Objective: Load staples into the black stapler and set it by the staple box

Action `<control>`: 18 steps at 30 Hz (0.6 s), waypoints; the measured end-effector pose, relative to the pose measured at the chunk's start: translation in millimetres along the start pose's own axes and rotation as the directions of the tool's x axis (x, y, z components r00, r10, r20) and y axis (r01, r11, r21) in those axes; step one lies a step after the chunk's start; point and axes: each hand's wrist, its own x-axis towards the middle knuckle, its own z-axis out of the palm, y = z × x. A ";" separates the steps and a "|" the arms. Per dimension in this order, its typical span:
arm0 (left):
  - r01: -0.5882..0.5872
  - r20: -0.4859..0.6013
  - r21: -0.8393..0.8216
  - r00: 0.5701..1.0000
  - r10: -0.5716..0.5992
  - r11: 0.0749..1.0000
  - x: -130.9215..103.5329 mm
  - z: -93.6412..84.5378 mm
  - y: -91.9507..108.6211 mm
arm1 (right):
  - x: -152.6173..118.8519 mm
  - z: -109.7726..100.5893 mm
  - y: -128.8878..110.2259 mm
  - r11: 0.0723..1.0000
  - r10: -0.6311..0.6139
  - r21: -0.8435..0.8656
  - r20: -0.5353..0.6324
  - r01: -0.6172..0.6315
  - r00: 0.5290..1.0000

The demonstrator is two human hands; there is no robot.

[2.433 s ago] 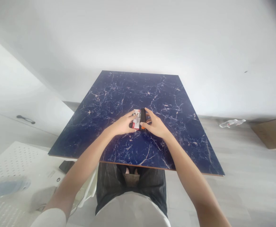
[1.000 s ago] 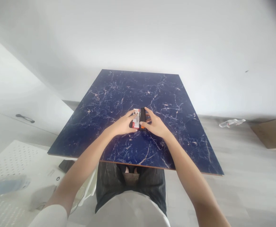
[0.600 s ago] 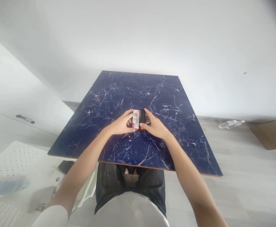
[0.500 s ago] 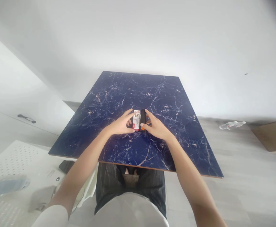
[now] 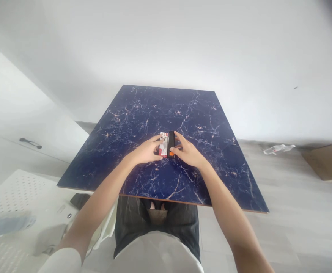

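Observation:
Near the middle of the blue marbled table (image 5: 166, 110) a small white and red box (image 5: 164, 146) stands side by side with a black object (image 5: 171, 141) that has an orange patch near its lower end. My left hand (image 5: 148, 150) grips the box from the left, thumb at its near end and fingers at its far end. From the right, my right hand (image 5: 186, 151) holds the black object between thumb and fingers. What the black object is cannot be made out.
A white perforated surface (image 5: 18, 189) at the lower left bears a clear plastic item and a dark flat item (image 5: 79, 200). On the floor at the right lie a clear bottle (image 5: 279, 149) and a cardboard box (image 5: 328, 163). A white wall rises behind the table.
The fingers of my left hand have shifted slightly along the far end of the white and red box. My right hand and both objects are almost where they were.

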 end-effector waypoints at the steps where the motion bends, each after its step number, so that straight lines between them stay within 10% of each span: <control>1: 0.008 0.001 0.006 1.000 -0.008 1.000 -0.1 0.1 0.6 | -0.1 0.0 -0.1 1.000 0.003 0.002 0.000 -0.003 1.000; 18: -0.035 -0.063 -0.029 0.997 0.033 0.999 36.7 26.9 14.9 | -1.6 -28.5 8.5 0.996 0.067 -0.058 -0.083 -0.072 0.994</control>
